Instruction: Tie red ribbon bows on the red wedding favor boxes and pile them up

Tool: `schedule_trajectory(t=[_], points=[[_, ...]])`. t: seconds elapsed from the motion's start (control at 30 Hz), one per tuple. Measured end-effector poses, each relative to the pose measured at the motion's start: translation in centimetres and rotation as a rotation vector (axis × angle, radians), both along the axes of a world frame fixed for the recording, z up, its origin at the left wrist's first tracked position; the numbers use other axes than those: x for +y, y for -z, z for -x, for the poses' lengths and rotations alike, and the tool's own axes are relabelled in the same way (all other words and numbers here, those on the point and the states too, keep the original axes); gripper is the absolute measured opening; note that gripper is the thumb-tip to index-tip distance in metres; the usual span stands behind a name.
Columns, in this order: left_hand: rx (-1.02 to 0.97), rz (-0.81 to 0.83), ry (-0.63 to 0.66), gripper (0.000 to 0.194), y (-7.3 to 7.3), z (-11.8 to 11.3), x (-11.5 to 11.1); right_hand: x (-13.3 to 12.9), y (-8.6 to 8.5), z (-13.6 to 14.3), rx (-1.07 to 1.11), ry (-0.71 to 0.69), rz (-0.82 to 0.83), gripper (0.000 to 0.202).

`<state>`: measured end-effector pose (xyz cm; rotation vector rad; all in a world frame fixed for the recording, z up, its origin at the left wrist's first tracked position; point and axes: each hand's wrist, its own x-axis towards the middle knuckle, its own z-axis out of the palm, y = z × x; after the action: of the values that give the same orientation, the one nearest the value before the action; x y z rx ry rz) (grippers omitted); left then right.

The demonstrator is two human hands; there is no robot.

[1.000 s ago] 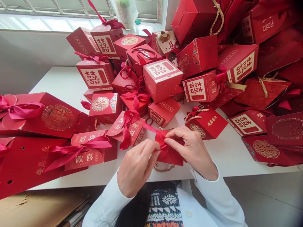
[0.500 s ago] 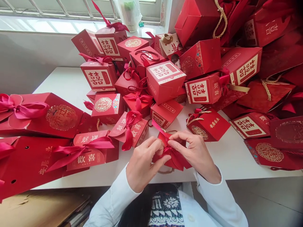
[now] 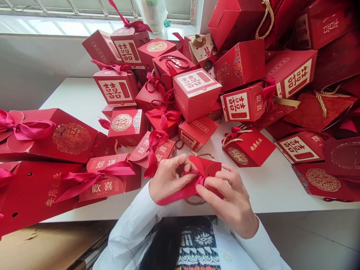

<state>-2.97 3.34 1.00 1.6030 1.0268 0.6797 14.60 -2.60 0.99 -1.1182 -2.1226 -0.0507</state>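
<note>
A small red gift box [image 3: 209,168] sits at the table's front edge, a gold cord loop showing behind it and another in front. Across its top runs a dark pink ribbon [image 3: 180,195], one tail stretching down to the left. My left hand [image 3: 171,176] pinches the ribbon on the left side. On the right, the bent fingers of my right hand [image 3: 229,195] close on the ribbon at the middle of the box. The fingers partly hide the crossing of the ribbon. Just left stands a box with a pink bow [image 3: 153,150].
A heap of red boxes [image 3: 197,90] covers the back of the white table [image 3: 120,208], rising highest at the right. Larger red boxes [image 3: 36,187] lie at the left edge. A bagged cup [image 3: 153,15] stands on the window sill. Cardboard [image 3: 47,247] lies below the table, left.
The ribbon tail now reaches down to the left instead of up. My right hand has shifted lower over the box, and my left hand has moved slightly up and left.
</note>
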Motion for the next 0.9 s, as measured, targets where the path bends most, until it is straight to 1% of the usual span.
schedule_trajectory(t=[0.07, 0.13, 0.27, 0.37, 0.47, 0.53, 0.6, 0.67, 0.73, 0.8, 0.9], points=[[0.002, -0.003, -0.021, 0.025, 0.0, -0.1, 0.1, -0.5, 0.5, 0.1, -0.072, 0.004, -0.072, 0.024], [-0.007, 0.005, -0.034, 0.026, 0.1, -0.3, 0.1, -0.8, 1.0, 0.2, -0.113, 0.0, -0.105, 0.023], [-0.048, 0.053, -0.039, 0.027, 0.4, -0.4, 0.0, -1.0, 1.4, 0.2, -0.14, -0.009, -0.116, 0.023], [-0.022, 0.022, -0.037, 0.025, 0.1, -0.4, -0.2, -0.9, 1.3, 0.3, -0.109, -0.008, -0.096, 0.023], [0.054, -0.048, -0.008, 0.022, -0.5, -0.4, -0.3, -1.0, 1.1, 0.6, 0.003, 0.018, -0.02, 0.022], [0.104, -0.103, 0.014, 0.022, -0.8, -0.3, -0.3, -1.1, 1.0, 0.8, 0.134, 0.059, 0.038, 0.021], [0.136, -0.156, 0.044, 0.022, -1.0, 0.0, -0.2, -1.2, 0.9, 0.9, 0.292, 0.143, 0.121, 0.019], [0.14, -0.224, 0.099, 0.022, -1.1, 0.4, -0.2, -1.0, 0.8, 1.0, 0.448, 0.248, 0.259, 0.013], [0.15, -0.305, 0.153, 0.02, -1.1, 0.7, -0.5, -0.5, 0.6, 1.0, 0.558, 0.337, 0.406, 0.005], [0.192, -0.406, 0.156, 0.018, -1.0, 1.0, -1.0, 0.3, 0.3, 1.0, 0.596, 0.383, 0.485, 0.003], [0.276, -0.592, 0.114, 0.018, -0.9, 0.9, -2.0, 1.6, -0.3, 0.9, 0.549, 0.364, 0.509, 0.003]])
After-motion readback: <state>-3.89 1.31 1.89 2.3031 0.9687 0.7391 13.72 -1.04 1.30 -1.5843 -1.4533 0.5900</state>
